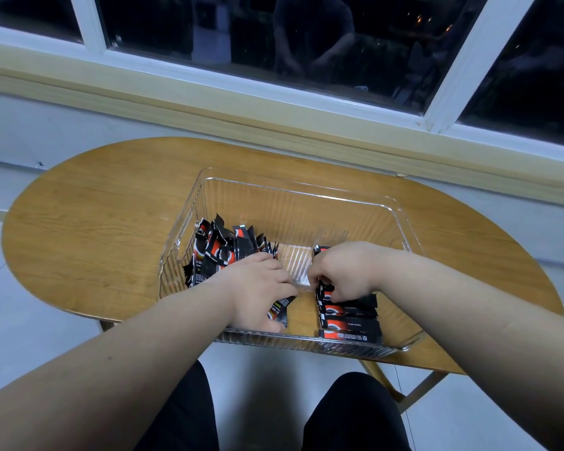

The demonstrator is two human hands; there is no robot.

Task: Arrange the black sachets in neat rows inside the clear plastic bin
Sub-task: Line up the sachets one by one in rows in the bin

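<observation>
**Hands at work among the sachets in the clear bin**

Both hands reach down into the clear plastic bin (209, 187). On the left, the left hand (258, 288) lies palm-down with its fingers curled over a black sachet (279, 312) near the bin's front wall, seemingly closed on it. Just beyond and outward of that hand stands a loose, untidy pile of black sachets (219, 252), some upright, some leaning against the bin's left wall. The right hand (342, 271) is bent at the wrist, its fingers pinched together on the top of a row of sachets (349, 320) that runs from under the hand toward the person, stacked flat and overlapping along the bin's right half. Between the two hands the bin floor lies bare.

Each sachet is black with a red panel and a white curved mark; small white print runs along them but is too blurred to read.

Under the bin sits an oval wooden table (79, 229) with a warm grain. Beyond the hands runs a cream sill and a white-framed window (469, 60), dark outside, with faint reflections. Pale floor tiles (20, 320) show below the left forearm.
</observation>
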